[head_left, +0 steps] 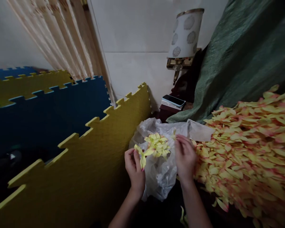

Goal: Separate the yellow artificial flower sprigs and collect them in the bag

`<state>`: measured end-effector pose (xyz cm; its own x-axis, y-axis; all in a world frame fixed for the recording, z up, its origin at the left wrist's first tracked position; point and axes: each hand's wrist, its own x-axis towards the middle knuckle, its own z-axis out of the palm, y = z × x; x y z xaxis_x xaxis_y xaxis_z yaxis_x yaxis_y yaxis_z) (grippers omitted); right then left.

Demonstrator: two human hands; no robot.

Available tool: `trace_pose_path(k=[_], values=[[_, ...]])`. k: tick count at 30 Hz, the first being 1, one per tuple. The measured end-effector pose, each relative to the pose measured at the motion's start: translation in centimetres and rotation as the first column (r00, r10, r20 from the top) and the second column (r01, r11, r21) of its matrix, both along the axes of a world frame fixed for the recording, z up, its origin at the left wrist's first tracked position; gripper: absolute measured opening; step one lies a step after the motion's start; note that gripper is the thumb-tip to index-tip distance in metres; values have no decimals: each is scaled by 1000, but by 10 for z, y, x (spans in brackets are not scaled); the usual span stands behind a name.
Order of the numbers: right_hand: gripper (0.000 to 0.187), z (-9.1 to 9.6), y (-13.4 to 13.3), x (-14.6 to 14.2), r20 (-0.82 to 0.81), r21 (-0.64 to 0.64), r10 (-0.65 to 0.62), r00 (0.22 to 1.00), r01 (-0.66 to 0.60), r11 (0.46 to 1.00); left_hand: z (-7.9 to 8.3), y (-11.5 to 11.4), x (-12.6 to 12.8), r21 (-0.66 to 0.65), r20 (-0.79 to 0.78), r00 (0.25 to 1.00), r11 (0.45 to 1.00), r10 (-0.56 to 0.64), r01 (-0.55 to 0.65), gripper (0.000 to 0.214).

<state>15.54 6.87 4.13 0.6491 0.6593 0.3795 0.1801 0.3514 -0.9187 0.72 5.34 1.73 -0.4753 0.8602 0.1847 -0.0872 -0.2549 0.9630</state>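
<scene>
My left hand (133, 166) is closed around a small cluster of yellow fabric petals (155, 147), pinching it from below. My right hand (185, 156) is held just to the right of the cluster, fingers curled with the tips near the petals; I cannot make out whether it grips anything. Both hands hover over a crumpled clear plastic bag (161, 174). To the right lies a large heap of loose yellow-and-pink petals (249, 148).
Yellow foam mat tiles (85, 164) and blue foam mat tiles (45, 110) stand on the left. Behind are a curtain (61, 38), a wall, a lamp (186, 34), a phone on a dark box (173, 101) and a green cloth (239, 57).
</scene>
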Motion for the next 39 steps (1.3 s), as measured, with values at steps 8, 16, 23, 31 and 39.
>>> trace_pose_path(k=[8, 16, 23, 31, 39], values=[[12, 12, -33, -11, 205, -211, 428, 880, -388, 897, 5, -5, -6, -41, -162, 933, 947, -321, 318, 25], [10, 14, -68, -15, -97, -197, 498, 862, -507, 839, 12, -25, -1, -125, 243, 701, 695, -671, 708, 21], [10, 11, -75, -7, -161, -216, 485, 859, -510, 832, 14, -31, -1, -124, 227, 680, 671, -698, 731, 13], [11, 7, -80, -4, -223, -236, 490, 843, -535, 811, 12, -33, -4, -124, 206, 651, 640, -731, 758, 8], [11, 6, -82, -2, -248, -245, 474, 845, -528, 813, 11, -35, -2, -154, 241, 634, 616, -735, 773, 10]])
